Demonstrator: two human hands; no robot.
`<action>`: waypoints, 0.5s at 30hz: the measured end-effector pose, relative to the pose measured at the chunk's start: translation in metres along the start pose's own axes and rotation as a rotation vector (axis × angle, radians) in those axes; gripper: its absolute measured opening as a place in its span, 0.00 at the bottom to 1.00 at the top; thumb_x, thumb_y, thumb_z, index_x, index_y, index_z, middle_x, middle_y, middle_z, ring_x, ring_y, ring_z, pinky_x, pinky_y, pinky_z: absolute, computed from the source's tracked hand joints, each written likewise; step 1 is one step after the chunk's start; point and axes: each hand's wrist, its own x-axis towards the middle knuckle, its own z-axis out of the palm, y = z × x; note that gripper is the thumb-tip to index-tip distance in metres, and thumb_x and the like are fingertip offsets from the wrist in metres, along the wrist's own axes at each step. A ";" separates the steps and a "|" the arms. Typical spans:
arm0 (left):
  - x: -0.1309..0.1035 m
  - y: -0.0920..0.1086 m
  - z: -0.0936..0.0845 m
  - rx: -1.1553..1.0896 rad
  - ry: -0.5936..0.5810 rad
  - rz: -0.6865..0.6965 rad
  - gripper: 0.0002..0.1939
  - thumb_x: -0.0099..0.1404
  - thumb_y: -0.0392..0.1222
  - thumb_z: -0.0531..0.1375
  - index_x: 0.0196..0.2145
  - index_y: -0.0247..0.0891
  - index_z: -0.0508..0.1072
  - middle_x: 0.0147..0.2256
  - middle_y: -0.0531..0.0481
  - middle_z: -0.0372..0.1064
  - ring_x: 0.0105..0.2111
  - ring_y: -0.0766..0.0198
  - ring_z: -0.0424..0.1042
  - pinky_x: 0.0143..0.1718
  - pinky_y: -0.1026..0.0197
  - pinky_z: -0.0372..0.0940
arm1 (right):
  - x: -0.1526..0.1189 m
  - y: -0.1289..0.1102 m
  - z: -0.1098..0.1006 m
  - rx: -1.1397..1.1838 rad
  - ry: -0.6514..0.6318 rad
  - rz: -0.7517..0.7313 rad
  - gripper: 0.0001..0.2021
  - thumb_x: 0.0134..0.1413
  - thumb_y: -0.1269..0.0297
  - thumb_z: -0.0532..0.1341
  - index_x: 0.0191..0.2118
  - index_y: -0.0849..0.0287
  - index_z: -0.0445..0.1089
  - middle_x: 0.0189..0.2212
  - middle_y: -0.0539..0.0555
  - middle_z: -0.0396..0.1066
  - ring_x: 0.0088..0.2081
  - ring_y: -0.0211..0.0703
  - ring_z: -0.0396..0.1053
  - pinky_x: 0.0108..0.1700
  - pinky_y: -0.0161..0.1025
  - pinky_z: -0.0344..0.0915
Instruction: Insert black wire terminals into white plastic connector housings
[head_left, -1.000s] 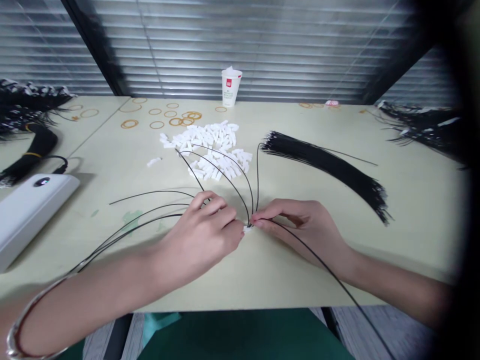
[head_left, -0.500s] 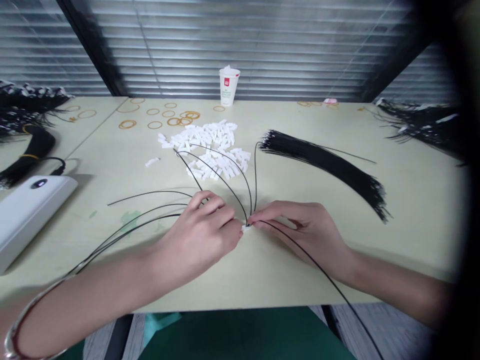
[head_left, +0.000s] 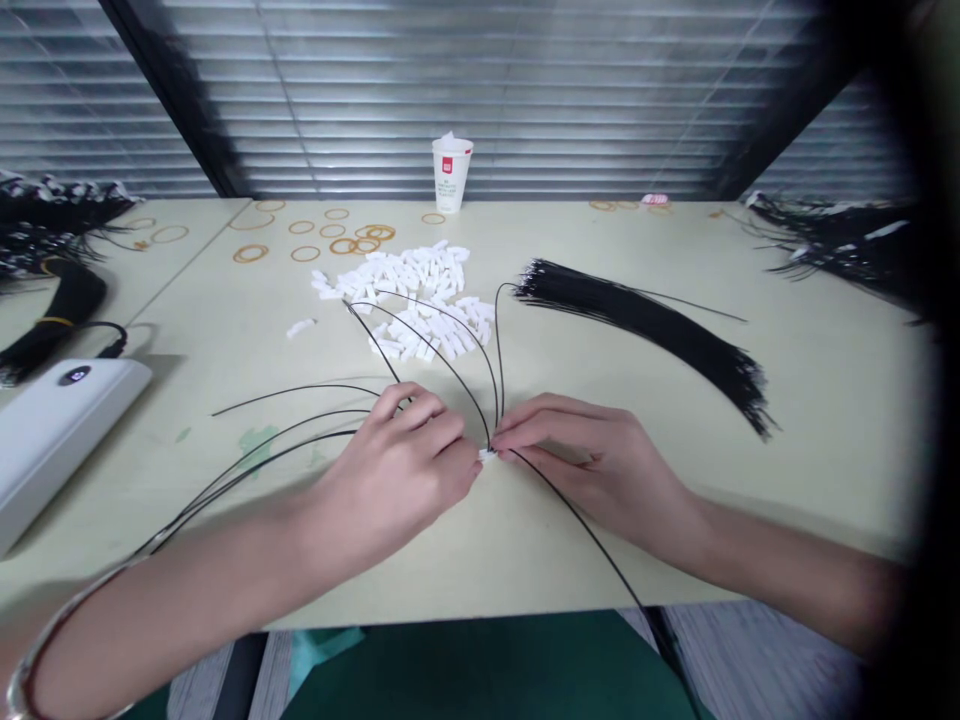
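Between my fingertips, low in the middle, sits a small white connector (head_left: 487, 456). My left hand (head_left: 420, 445) is closed, its thumb and index finger pinching the connector's left end. Several thin black wires (head_left: 459, 376) curve up and away from it, and others pass under my left hand toward my left forearm. My right hand (head_left: 592, 445) pinches a black wire at the connector's right end. This wire runs down past the table's front edge. How far its tip goes into the connector is hidden by my fingers.
Loose white connectors (head_left: 435, 330) lie in piles beyond my hands. A bundle of black wires (head_left: 645, 325) rests at right. Rubber bands (head_left: 250, 253) and a paper cup (head_left: 452, 175) stand farther back. A white power bank (head_left: 67, 430) and a banded wire bundle (head_left: 64, 310) are at left.
My right fingertips have moved slightly left, closer to the connector, and the held wire hangs lower and nearer the middle. My left hand keeps its grip. The view has shifted a little.
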 end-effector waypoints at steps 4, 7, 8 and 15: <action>0.001 0.000 -0.001 -0.012 -0.005 -0.011 0.11 0.65 0.34 0.53 0.30 0.37 0.74 0.26 0.51 0.66 0.32 0.63 0.63 0.43 0.55 0.56 | 0.002 0.000 0.001 -0.094 0.034 -0.052 0.07 0.58 0.70 0.54 0.36 0.58 0.69 0.34 0.53 0.67 0.35 0.36 0.66 0.35 0.34 0.64; 0.001 0.000 -0.001 -0.030 -0.004 -0.016 0.11 0.65 0.34 0.53 0.30 0.37 0.74 0.26 0.51 0.66 0.32 0.63 0.63 0.43 0.56 0.56 | 0.002 0.001 0.002 -0.099 0.008 -0.053 0.07 0.59 0.69 0.52 0.35 0.58 0.67 0.34 0.53 0.66 0.34 0.36 0.65 0.36 0.35 0.63; 0.001 0.001 -0.001 -0.032 -0.002 -0.016 0.11 0.65 0.34 0.53 0.30 0.37 0.74 0.26 0.51 0.66 0.32 0.63 0.63 0.43 0.56 0.56 | 0.001 0.002 0.003 -0.104 0.003 -0.066 0.07 0.60 0.69 0.51 0.35 0.58 0.66 0.34 0.53 0.66 0.35 0.36 0.65 0.36 0.35 0.63; 0.001 0.002 -0.001 -0.015 0.014 -0.021 0.12 0.65 0.35 0.53 0.27 0.36 0.73 0.25 0.51 0.65 0.31 0.63 0.62 0.43 0.56 0.56 | 0.000 0.001 0.005 -0.077 -0.036 -0.063 0.06 0.59 0.67 0.53 0.36 0.58 0.66 0.32 0.52 0.65 0.33 0.35 0.64 0.34 0.34 0.61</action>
